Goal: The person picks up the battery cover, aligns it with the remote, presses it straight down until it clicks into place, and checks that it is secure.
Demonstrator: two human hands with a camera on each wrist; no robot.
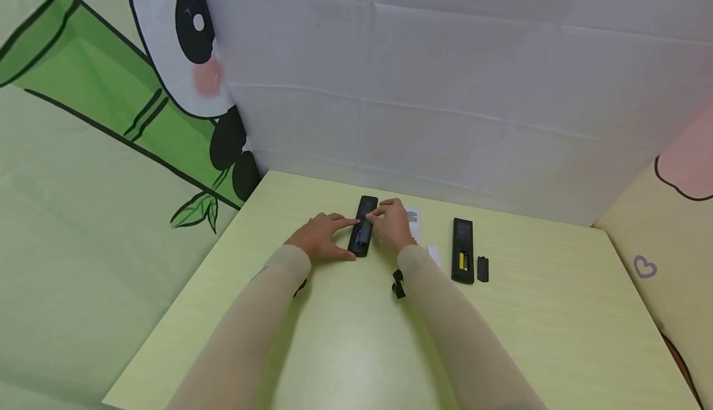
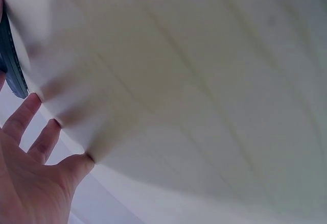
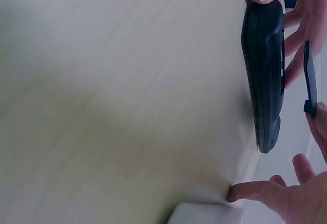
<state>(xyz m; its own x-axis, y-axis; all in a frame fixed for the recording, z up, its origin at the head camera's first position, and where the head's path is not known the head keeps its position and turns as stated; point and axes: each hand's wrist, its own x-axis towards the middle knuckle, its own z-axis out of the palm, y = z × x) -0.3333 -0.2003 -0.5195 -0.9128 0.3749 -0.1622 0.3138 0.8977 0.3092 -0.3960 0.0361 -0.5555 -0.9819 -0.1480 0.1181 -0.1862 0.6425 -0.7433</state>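
Observation:
A black remote control (image 1: 364, 206) lies back up on the table, its battery compartment uncovered with dark blue batteries (image 1: 359, 235) showing. My left hand (image 1: 319, 236) steadies it from the left, thumb at its near end and index finger along its edge. Its other fingertips touch the tabletop in the left wrist view. My right hand (image 1: 393, 224) pinches a thin black battery cover (image 3: 310, 78), tilted up over the remote. Seen edge-on in the right wrist view, the cover stands apart from the remote's body.
To the right lies a second black remote control (image 1: 463, 233) with yellow batteries (image 1: 463, 261) in its uncovered compartment. Its loose battery cover (image 1: 483, 269) is beside it. Close to my right hand are a printed white sheet (image 1: 413, 224) and a small white piece (image 1: 434, 255). A cloth wall (image 1: 423, 119) rises behind the table.

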